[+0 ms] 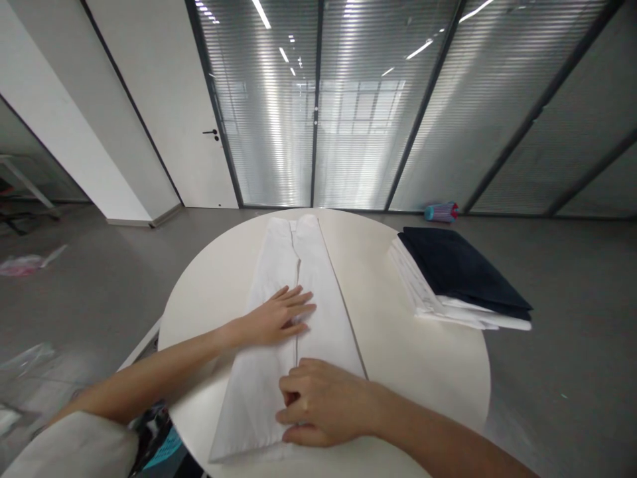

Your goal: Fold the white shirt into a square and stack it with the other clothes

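Note:
A long piece of white cloth (326, 292) lies on the round white table (398, 372), its two sides folded in to meet along a seam down the middle. My left hand (279, 317) rests flat across that seam with its fingers spread. Closer to me, my right hand (326, 401) is on the lower part of the cloth, fingers curled and closed at the fold. Its fingertips partly hide the fabric they grip. Whether the cloth is a garment, I cannot tell for certain.
At the table's right edge sits a stack of folded white cloths (413, 285) topped by a navy folded cloth (462, 269). A blue and pink container (441, 212) lies on the floor by the glass wall. Clear plastic wrapping (27, 358) is on the floor at left.

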`<state>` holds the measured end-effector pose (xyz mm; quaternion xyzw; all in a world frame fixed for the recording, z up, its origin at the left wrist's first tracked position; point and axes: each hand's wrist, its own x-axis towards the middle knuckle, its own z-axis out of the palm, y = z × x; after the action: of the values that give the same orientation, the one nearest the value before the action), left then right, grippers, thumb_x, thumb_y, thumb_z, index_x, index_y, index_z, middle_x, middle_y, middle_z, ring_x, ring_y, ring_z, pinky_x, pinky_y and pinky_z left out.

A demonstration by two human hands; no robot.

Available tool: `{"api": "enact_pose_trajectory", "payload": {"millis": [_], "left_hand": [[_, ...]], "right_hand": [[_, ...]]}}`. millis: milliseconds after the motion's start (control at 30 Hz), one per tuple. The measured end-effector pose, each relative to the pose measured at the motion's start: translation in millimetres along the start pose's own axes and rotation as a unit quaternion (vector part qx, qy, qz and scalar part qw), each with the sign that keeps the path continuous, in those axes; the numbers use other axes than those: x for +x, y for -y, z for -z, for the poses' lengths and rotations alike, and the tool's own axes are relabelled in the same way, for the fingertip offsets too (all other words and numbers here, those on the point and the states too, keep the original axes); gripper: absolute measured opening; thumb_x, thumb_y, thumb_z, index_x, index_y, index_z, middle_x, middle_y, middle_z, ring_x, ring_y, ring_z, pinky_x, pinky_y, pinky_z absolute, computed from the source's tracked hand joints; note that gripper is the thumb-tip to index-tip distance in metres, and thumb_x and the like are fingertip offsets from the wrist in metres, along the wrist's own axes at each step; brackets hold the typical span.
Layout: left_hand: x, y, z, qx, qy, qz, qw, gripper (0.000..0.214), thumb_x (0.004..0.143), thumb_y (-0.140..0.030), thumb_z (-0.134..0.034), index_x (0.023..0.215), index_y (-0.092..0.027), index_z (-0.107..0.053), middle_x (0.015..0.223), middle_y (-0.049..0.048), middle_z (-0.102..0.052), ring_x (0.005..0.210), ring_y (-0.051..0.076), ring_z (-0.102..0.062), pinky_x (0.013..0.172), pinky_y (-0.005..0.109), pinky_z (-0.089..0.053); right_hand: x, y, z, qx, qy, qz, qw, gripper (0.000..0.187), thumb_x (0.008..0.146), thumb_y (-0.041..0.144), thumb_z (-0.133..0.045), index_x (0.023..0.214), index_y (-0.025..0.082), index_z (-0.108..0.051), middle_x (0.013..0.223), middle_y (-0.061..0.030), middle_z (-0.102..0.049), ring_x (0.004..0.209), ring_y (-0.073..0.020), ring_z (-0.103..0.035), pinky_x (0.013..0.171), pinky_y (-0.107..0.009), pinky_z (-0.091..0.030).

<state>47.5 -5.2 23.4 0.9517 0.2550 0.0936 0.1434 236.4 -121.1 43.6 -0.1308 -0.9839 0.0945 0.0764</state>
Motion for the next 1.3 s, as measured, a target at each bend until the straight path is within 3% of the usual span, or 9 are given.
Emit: {"api": "enact_pose_trajectory", "payload": {"millis": [167, 400, 633, 767, 1000, 1300], "left_hand": [[-6.2, -3.3, -12.3, 0.019, -0.013, 0.003, 1.0, 0.056, 0.101, -0.053, -0.042, 0.151, -0.03, -0.04, 0.161, 0.0055, -0.032, 0.151, 0.029, -0.021, 0.122, 0.053, -0.018], [-6.4, -6.8, -12.8, 0.054, -0.024, -0.005, 0.998, 0.057, 0.1, -0.053, -0.043, 0.15, -0.026, -0.042, 0.159, 0.009, -0.035, 0.15, 0.031, -0.023, 0.121, 0.055, -0.02], [-7.7, -12.6, -11.7, 0.058, -0.049, -0.073, 0.994, 0.052, 0.099, -0.041, -0.047, 0.146, -0.02, -0.047, 0.156, 0.0122, -0.041, 0.149, 0.029, -0.028, 0.122, 0.052, -0.021], [-7.1, -8.9, -2.3, 0.021, -0.041, -0.107, 0.993, 0.044, 0.101, -0.036, -0.046, 0.143, -0.024, -0.051, 0.153, 0.0082, -0.046, 0.146, 0.024, -0.035, 0.121, 0.046, -0.027], [-11.6, 5.0, 11.7, 0.004, -0.081, -0.042, 0.996, 0.043, 0.102, -0.038, -0.044, 0.143, -0.028, -0.051, 0.148, 0.0035, -0.052, 0.145, 0.022, -0.037, 0.121, 0.049, -0.027], [-14.0, -1.1, -8.9, 0.036, -0.027, -0.089, 0.995, 0.056, 0.096, -0.045, -0.05, 0.146, -0.02, -0.048, 0.154, 0.0131, -0.043, 0.146, 0.029, -0.033, 0.122, 0.052, -0.02]], "right_hand": [[0.9, -0.6, 3.9, -0.002, 0.0, 0.0, 1.0, 0.024, 0.095, 0.04, -0.059, 0.092, 0.021, -0.073, 0.085, -0.0003, -0.065, 0.073, -0.0144, -0.056, 0.072, -0.03, -0.038], [1.8, -6.1, 7.8, 0.001, -0.03, -0.015, 0.999, 0.028, 0.098, 0.037, -0.056, 0.105, 0.018, -0.074, 0.086, -0.0032, -0.067, 0.075, -0.0147, -0.057, 0.076, -0.031, -0.04], [2.0, -12.9, 8.2, 0.007, -0.057, -0.044, 0.997, 0.028, 0.098, 0.034, -0.055, 0.106, 0.017, -0.076, 0.085, -0.0049, -0.068, 0.078, -0.0166, -0.059, 0.083, -0.031, -0.044], [1.2, -15.7, 10.1, -0.005, -0.065, -0.056, 0.996, 0.031, 0.1, 0.032, -0.05, 0.107, 0.016, -0.075, 0.087, -0.0061, -0.069, 0.079, -0.0162, -0.059, 0.08, -0.03, -0.045], [-3.6, -26.0, 13.7, -0.005, -0.076, -0.116, 0.99, 0.027, 0.099, 0.03, -0.053, 0.109, 0.018, -0.075, 0.088, -0.0063, -0.069, 0.079, -0.0161, -0.061, 0.077, -0.03, -0.046], [-7.1, -29.0, 11.9, 0.012, -0.076, -0.133, 0.988, 0.025, 0.098, 0.029, -0.056, 0.11, 0.016, -0.073, 0.098, -0.0079, -0.071, 0.091, -0.0177, -0.063, 0.087, -0.033, -0.049]]}}
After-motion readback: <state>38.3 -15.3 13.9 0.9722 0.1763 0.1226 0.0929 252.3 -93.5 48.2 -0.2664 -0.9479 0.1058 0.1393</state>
